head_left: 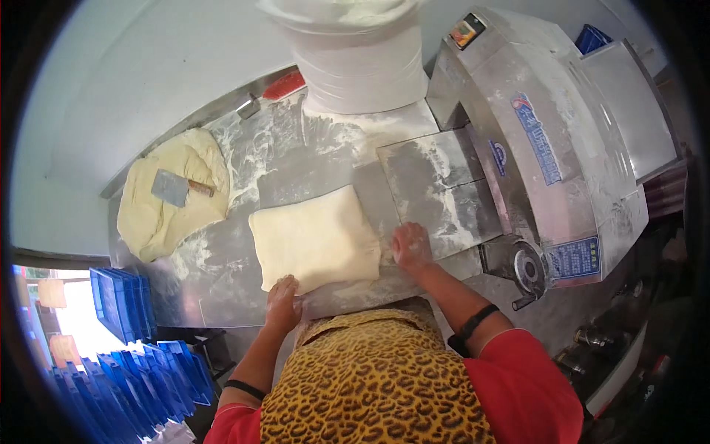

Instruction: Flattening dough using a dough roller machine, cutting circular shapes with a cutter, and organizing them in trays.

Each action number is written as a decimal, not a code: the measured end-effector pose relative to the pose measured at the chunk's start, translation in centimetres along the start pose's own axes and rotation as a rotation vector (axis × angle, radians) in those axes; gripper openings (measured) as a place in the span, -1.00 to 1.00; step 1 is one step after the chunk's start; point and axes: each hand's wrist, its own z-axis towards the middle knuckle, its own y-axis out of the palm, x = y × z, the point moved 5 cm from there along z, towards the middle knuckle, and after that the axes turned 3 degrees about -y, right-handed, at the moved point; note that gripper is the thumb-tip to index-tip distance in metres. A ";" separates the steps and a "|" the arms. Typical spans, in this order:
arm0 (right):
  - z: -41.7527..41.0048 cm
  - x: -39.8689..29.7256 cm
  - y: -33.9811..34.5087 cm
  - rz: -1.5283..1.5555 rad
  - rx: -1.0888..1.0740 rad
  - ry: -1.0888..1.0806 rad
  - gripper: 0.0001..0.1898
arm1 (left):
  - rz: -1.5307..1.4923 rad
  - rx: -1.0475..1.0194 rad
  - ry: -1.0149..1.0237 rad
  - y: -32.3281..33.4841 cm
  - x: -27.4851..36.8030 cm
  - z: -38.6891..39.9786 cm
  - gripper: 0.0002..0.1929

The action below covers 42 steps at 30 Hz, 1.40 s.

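Observation:
A smooth, folded slab of pale dough (316,238) lies on the floured metal worktable (233,277) in front of me. My left hand (284,302) rests its fingertips on the slab's near left edge. Whether it pinches the dough or only presses on it cannot be made out. To the right of the slab, my right hand (411,247) is curled in a loose fist, apart from the dough and at the near corner of the dough sheeter's flat feed plate (410,172). Nothing shows in that hand.
The metal dough sheeter (499,111) with its handwheel (527,269) stands at right. On the left, a bench scraper (172,187) lies atop a large dough mass (138,205). A white flour sack (360,66) stands behind. Blue plastic crates (122,305) are stacked at lower left.

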 end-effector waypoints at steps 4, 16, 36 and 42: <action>0.8 5.5 0.7 -0.113 0.074 0.201 -0.86 | -0.007 0.047 -0.035 -0.3 0.4 1.2 -0.51; -3.1 15.2 -4.8 -0.153 0.126 0.571 -0.76 | -0.110 0.132 -0.038 -1.6 -1.9 1.5 -0.54; 25.2 -4.1 -22.1 -0.019 0.810 -0.225 -0.64 | 0.155 0.019 0.023 -0.9 -2.9 16.2 -0.17; 38.4 -6.9 -31.6 -0.331 0.977 -0.441 -0.64 | 0.105 -0.020 -0.009 -1.6 -3.2 17.4 -0.15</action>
